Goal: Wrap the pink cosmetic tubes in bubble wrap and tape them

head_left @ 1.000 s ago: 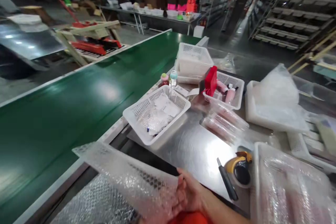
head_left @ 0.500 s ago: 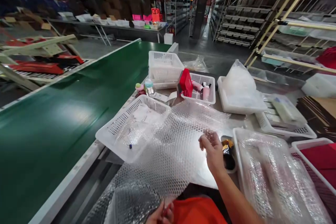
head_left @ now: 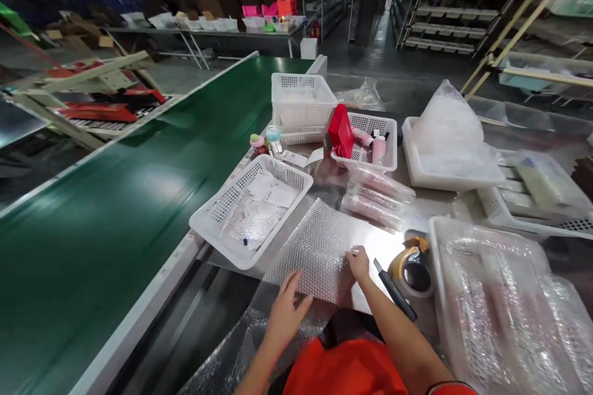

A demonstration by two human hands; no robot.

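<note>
A sheet of bubble wrap (head_left: 317,241) lies on the table before me, its near end trailing off the front edge. My left hand (head_left: 287,308) rests over the sheet's left side with fingers spread. At the sheet's right edge, my right hand (head_left: 359,264) has its fingers closed on the bubble wrap. A utility knife (head_left: 396,291), blade out, lies right of that hand, beside rolls of tape (head_left: 416,274). Beyond the sheet are bubble-wrapped pink items (head_left: 377,197). Left of it, a white basket (head_left: 208,216) contains papers and a bubble-wrapped packet.
A green conveyor belt (head_left: 152,179) runs along the left. At the back stand stacked white baskets (head_left: 303,105) and a basket (head_left: 393,136) with a red box (head_left: 340,131) and pink bottles. On the right, a white bin (head_left: 438,271) holds bubble-wrapped bundles.
The bubble wrap has come down flat and nearer me, uncovering the pink wrapped items and the knife. My left hand moved forward and opened over it; my right hand closed on its edge.
</note>
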